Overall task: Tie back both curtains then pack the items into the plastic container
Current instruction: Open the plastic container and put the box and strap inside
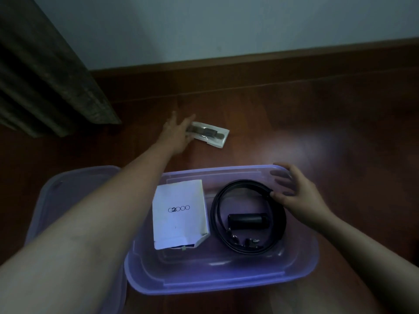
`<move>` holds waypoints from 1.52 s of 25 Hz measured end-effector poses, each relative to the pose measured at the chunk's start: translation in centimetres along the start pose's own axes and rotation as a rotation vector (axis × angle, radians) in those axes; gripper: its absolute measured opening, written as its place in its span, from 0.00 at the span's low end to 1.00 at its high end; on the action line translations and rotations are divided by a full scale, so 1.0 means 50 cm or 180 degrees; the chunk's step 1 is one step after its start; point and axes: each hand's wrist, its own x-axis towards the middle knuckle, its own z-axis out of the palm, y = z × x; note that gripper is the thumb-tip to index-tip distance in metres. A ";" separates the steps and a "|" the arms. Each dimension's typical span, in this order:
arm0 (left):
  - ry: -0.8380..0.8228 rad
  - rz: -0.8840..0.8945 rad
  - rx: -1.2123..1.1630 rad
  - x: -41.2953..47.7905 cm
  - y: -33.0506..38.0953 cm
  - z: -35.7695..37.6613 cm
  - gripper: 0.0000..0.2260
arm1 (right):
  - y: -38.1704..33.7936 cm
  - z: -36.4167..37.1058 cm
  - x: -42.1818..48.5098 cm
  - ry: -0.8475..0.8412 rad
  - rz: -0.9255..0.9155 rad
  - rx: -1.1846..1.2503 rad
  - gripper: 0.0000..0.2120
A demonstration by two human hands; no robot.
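Note:
A clear purple-tinted plastic container [217, 277] sits on the wooden floor below me. Inside lie a white box [179, 214] printed G2000, a coiled black cable [217, 214] and a black cylinder [248, 220]. My right hand [292, 193] rests on the container's far right rim, thumb touching the coil, fingers spread. My left hand [178, 134] stretches out over the floor, fingers apart, touching the left end of a small clear packet [213, 135] with a dark strap inside. A dark curtain [45, 71] hangs at the upper left.
The container's lid [52, 200] lies on the floor to the left, partly under my left arm. A wooden skirting board [272, 64] runs along the white wall behind. My bare knee shows at the bottom right.

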 end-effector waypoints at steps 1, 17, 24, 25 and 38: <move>-0.0162 0.0296 0.0405 0.005 -0.006 0.009 0.27 | 0.000 0.000 0.000 0.0009 -0.0016 -0.0014 0.29; 0.0502 0.1394 0.0932 -0.031 0.048 -0.052 0.20 | -0.040 -0.017 -0.010 0.0251 -0.0116 -0.0526 0.28; 0.1207 0.2604 -0.0013 -0.157 0.146 -0.105 0.25 | -0.179 0.010 0.027 0.0962 -0.0666 0.0344 0.14; 0.1233 0.2679 -0.0128 -0.171 0.159 -0.099 0.25 | -0.188 0.019 0.029 0.0916 -0.0506 0.0580 0.13; 0.0398 0.2719 0.0773 -0.285 0.141 0.026 0.09 | -0.095 0.040 -0.049 0.0911 0.0319 -0.0145 0.06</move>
